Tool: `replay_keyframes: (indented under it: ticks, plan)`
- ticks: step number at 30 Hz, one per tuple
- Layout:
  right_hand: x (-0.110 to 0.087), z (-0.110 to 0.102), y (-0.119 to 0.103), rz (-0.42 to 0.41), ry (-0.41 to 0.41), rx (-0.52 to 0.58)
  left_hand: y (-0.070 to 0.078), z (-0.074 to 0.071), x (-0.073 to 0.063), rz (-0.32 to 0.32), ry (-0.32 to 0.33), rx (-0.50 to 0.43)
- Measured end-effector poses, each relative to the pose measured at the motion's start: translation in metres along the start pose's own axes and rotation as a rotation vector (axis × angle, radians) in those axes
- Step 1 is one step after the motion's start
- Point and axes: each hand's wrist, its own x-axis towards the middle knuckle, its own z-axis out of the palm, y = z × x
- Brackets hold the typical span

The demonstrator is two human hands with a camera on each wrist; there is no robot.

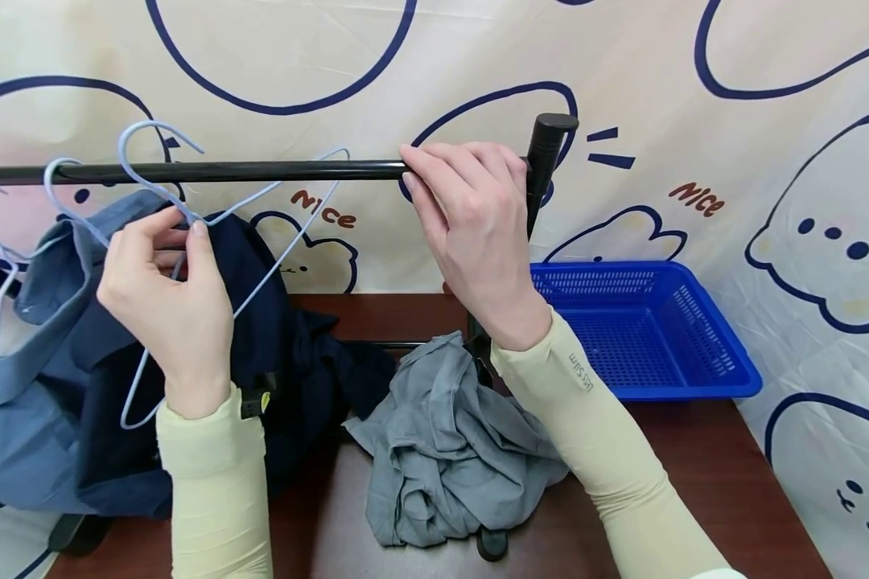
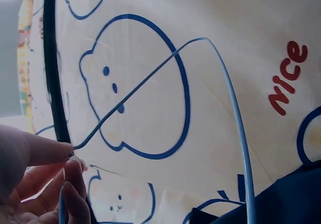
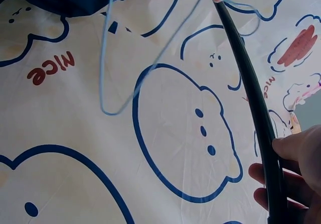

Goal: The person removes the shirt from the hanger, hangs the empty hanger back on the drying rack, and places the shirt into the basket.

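Observation:
My left hand (image 1: 170,301) pinches a light blue wire hanger (image 1: 121,153) just below its hook. The hook's curve rises over the black rod (image 1: 297,170), and the hanger's bare triangle tilts out to the right. Fingers of my right hand (image 1: 471,229) wrap round the rod near its right end; the right wrist view shows the thumb (image 3: 291,146) on one side of it. Left of my left hand, a blue-grey garment (image 1: 14,434) hangs on another hanger (image 1: 51,181). Dark navy cloth (image 1: 297,394) hangs behind the held hanger and partly hides the table.
A crumpled grey garment (image 1: 449,450) lies on the dark brown table (image 1: 717,482). Behind it on the right stands a blue plastic basket (image 1: 724,346). The rack's upright post (image 1: 546,153) rises at the rod's right end, before a cartoon-printed backdrop (image 1: 652,48).

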Motion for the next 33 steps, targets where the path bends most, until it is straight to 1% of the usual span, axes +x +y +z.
replay_keyframes:
  ticks: [1, 2, 7, 8, 9, 13, 20, 27, 33]
  plan:
    - [0.0, 0.0, 0.0, 0.001, -0.001, 0.001, -0.001, 0.001, 0.0, -0.008, -0.01, 0.004]
    - [0.0, 0.0, 0.0, 0.001, 0.001, 0.002, -0.003, 0.002, 0.0, 0.002, -0.019, 0.009]
    - [0.0, 0.001, 0.0, -0.001, 0.011, 0.006, -0.008, 0.007, -0.004, -0.029, -0.073, 0.045]
    - [0.0, 0.001, 0.0, -0.002, 0.013, 0.006, -0.008, 0.007, -0.005, -0.027, -0.082, 0.054]
    - [0.0, 0.001, 0.0, -0.001, 0.013, 0.006, -0.008, 0.007, -0.006, -0.041, -0.093, 0.064]
    - [0.0, 0.001, 0.0, 0.004, 0.011, 0.004, -0.008, 0.005, -0.009, -0.039, -0.12, 0.092]
    - [-0.001, 0.002, -0.001, 0.011, 0.009, 0.005, -0.006, 0.002, -0.015, -0.058, -0.119, 0.128]
    - [-0.001, 0.002, -0.001, 0.014, 0.007, 0.002, -0.004, 0.002, -0.017, -0.068, -0.122, 0.129]
    - [-0.001, 0.002, -0.001, 0.016, 0.008, 0.001, -0.007, 0.002, -0.016, -0.057, -0.083, 0.146]
